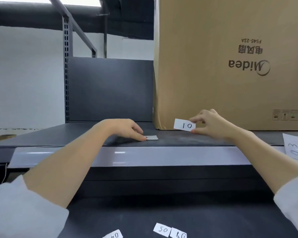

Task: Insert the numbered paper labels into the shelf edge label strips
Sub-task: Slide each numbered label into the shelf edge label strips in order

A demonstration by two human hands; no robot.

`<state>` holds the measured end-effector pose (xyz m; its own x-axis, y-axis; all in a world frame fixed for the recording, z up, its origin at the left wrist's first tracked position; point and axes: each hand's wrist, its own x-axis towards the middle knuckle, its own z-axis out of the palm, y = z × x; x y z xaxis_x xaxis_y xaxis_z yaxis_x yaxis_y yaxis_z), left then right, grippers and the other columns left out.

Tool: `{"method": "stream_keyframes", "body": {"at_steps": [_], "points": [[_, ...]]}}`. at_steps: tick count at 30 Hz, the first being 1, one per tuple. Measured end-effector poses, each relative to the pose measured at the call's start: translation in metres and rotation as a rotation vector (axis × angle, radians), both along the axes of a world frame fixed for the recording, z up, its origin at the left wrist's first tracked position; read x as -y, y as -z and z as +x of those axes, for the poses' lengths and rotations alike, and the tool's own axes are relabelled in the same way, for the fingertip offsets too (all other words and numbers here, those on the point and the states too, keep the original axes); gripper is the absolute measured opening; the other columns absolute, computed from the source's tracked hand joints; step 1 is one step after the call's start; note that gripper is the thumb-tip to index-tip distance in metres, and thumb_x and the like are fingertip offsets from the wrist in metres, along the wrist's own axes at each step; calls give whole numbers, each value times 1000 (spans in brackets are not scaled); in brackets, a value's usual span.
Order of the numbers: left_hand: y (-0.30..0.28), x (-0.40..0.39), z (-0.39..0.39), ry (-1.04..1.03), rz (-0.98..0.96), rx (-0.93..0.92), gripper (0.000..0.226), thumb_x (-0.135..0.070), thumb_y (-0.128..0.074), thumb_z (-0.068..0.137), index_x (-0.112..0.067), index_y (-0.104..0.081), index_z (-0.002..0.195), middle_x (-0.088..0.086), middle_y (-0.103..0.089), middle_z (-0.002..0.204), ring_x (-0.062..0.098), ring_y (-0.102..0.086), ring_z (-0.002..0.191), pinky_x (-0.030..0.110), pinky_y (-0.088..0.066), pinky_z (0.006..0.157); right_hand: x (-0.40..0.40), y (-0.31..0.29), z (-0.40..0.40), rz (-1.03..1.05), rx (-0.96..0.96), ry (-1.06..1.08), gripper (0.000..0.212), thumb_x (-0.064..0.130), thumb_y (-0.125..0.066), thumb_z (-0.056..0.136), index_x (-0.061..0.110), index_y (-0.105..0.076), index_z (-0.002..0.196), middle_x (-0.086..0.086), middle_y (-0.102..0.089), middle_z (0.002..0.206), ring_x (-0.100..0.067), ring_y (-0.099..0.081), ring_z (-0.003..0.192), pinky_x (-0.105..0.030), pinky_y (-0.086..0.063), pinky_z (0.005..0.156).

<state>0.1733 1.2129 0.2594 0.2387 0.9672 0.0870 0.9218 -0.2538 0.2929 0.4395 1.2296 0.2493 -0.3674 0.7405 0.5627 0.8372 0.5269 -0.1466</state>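
My right hand (pixel 211 123) pinches a white paper label reading "10" upside down (pixel 184 125), held just above the dark upper shelf in front of the cardboard box. My left hand (pixel 126 128) rests on the shelf with its fingertips pressing on the left end of a second white label (pixel 152 137) that lies flat there. The clear label strip (pixel 127 156) runs along the shelf's front edge below both hands. At the far right a label marked "03" (pixel 292 146) sits partly in that strip and sticks up above it.
A tall cardboard box (pixel 230 66) stands on the shelf at right, right behind my right hand. Three loose labels (pixel 163 229) lie on the lower shelf (pixel 179 212) near the bottom edge. A grey perforated upright (pixel 66 74) and back panel close the left rear.
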Motion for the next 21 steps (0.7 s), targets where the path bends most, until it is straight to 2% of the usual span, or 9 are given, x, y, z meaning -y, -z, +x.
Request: {"method": "stream_keyframes", "body": {"at_steps": [3, 5, 7, 9, 10, 13, 15, 18, 21], "points": [[-3, 0, -3, 19, 66, 45, 61, -47, -61, 81, -22, -44, 133, -4, -50, 131, 14, -44, 123, 27, -31, 106, 2, -6, -12, 17, -5, -21, 24, 20, -57, 86, 1, -64, 100, -23, -58, 102, -34, -37, 99, -21, -17, 73], [-4, -1, -2, 75, 164, 201, 48, -43, -61, 82, -21, -55, 124, -4, -57, 125, 11, -51, 115, 24, -36, 98, 3, -11, -25, 31, -45, -43, 21, 22, -58, 86, 7, -66, 99, -22, -58, 103, -32, -36, 103, -23, -21, 75], [-2, -1, 3, 114, 255, 336, 30, -42, -57, 86, -20, -68, 102, -3, -67, 106, 6, -57, 96, 20, -39, 85, 5, -13, -43, 68, -83, -56, 21, 26, -61, 84, 15, -68, 100, -17, -57, 102, -30, -36, 105, -31, -29, 81], [3, -2, 8, 130, 317, 418, 33, -40, -52, 89, -13, -72, 87, -12, -67, 72, -3, -54, 67, 12, -37, 65, 6, -12, -62, 123, -100, -41, 25, 30, -63, 82, 21, -66, 105, -12, -57, 104, -28, -37, 105, -40, -37, 89], [7, -3, 10, 128, 334, 469, 32, -36, -52, 90, -11, -72, 86, -17, -64, 65, -5, -52, 61, 9, -35, 60, 6, -10, -71, 150, -107, -20, 28, 32, -63, 82, 22, -65, 108, -9, -57, 105, -27, -38, 104, -40, -37, 91], [14, -5, 11, 77, 379, 674, 25, -26, -56, 89, -8, -72, 88, -3, -69, 81, 2, -55, 73, 9, -39, 63, 4, 0, -92, 215, -165, 35, 35, 36, -64, 80, 19, -63, 111, -8, -56, 109, -25, -38, 104, -37, -35, 87], [16, -5, 8, 36, 399, 801, 21, -20, -58, 88, -5, -72, 85, 2, -68, 78, 9, -54, 73, 11, -39, 64, 3, 6, -104, 230, -208, 44, 35, 37, -64, 80, 19, -63, 109, -8, -56, 109, -24, -38, 104, -35, -34, 84], [15, -7, 0, -16, 386, 928, 15, -11, -57, 87, -5, -70, 81, 5, -64, 72, 9, -54, 64, 13, -40, 52, 6, 12, -114, 203, -216, 6, 35, 39, -63, 80, 20, -62, 110, -7, -57, 108, -25, -40, 103, -36, -33, 84], [9, -7, -18, -46, 493, 739, 16, -7, -57, 85, -10, -63, 71, 6, -63, 73, 12, -56, 65, 16, -40, 54, 8, 11, -115, 223, -208, -1, 38, 39, -60, 83, 19, -59, 115, -5, -59, 108, -26, -44, 105, -38, -34, 87]]}}
